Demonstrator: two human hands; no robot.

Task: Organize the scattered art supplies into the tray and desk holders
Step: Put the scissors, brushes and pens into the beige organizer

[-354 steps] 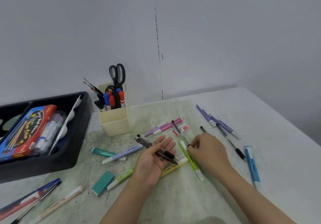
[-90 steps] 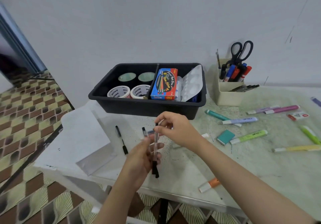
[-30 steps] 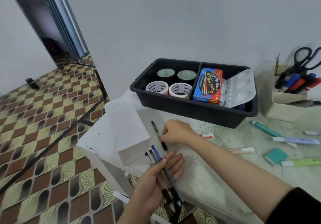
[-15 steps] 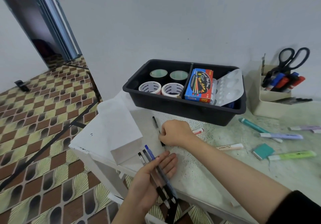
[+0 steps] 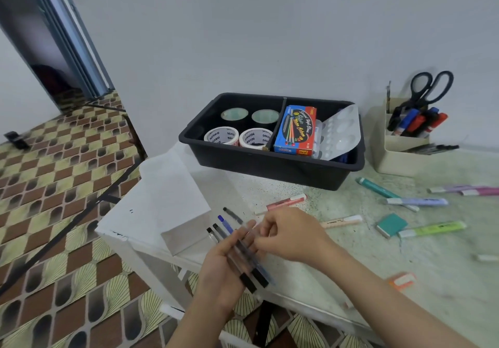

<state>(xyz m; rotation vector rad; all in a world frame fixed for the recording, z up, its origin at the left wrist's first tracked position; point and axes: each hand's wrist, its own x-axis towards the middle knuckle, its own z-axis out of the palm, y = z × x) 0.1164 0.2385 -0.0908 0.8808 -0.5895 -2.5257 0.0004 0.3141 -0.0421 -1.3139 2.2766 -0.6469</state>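
Three slim clear pens with dark caps (image 5: 243,256) lie across the left hand (image 5: 221,272), which is held palm up over the near edge of the white speckled table (image 5: 351,266), fingers straight and close together beneath them. The right hand (image 5: 291,237) sits curled just beside the left fingertips, pinching a fourth black-capped pen (image 5: 232,214), grip blurred. The black plastic tray (image 5: 270,164) and cream desk holder (image 5: 399,158) stand well behind, by the wall.
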